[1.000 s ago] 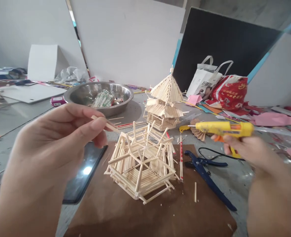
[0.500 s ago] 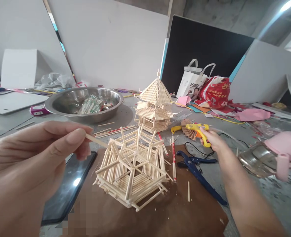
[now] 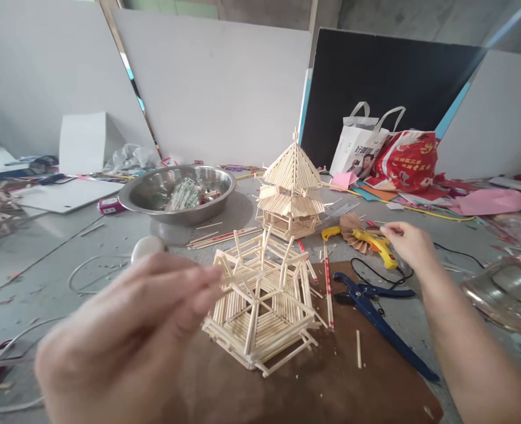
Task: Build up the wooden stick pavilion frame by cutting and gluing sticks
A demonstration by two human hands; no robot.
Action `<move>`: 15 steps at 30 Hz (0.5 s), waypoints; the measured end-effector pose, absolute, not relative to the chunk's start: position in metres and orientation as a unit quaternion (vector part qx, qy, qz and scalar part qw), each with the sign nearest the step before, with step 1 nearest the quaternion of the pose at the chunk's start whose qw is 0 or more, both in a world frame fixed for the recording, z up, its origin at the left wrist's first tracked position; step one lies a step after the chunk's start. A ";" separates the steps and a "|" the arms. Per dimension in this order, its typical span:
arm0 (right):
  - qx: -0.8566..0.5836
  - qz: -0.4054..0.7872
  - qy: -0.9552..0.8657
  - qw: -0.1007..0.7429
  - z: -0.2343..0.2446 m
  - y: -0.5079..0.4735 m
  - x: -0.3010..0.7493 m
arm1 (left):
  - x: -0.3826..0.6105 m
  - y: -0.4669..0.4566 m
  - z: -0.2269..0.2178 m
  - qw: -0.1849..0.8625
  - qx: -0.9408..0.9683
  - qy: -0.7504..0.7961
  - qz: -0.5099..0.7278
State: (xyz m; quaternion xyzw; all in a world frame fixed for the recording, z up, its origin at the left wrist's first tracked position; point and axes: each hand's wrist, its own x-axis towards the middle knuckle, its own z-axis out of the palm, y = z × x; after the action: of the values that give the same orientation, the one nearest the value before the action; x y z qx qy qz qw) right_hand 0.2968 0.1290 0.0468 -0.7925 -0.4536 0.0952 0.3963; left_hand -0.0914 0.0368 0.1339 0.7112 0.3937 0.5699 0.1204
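Observation:
My left hand (image 3: 136, 341), blurred by motion, is pinched on a thin wooden stick (image 3: 218, 275) whose tip meets the left upper edge of the hexagonal stick frame (image 3: 260, 312). The frame stands on a brown board (image 3: 331, 388). My right hand (image 3: 410, 244) hovers at the right with loosely bent fingers and nothing in them. It is just beside the yellow glue gun (image 3: 377, 244), which lies on the table. A finished stick pagoda (image 3: 292, 188) stands behind the frame.
Blue cutters (image 3: 375, 306) lie right of the frame, with loose sticks around. A steel bowl (image 3: 154, 203) sits at the back left, carrier bags (image 3: 405, 162) and coloured paper at the back right. A glass jar (image 3: 503, 294) lies at the right edge.
My right hand set the glue gun down on the table and let go of it. My left hand moved the stick down to the frame's edge.

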 end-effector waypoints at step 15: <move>-0.403 0.461 -0.720 0.327 0.101 0.032 0.136 | -0.068 0.032 0.107 0.009 0.868 0.228 0.440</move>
State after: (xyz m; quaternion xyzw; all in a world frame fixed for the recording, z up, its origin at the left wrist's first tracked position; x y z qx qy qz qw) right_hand 0.1359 0.0324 0.1013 -0.4030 -0.7195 0.4612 0.3273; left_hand -0.0680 0.0323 0.1068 0.8683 0.2284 0.4403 0.0093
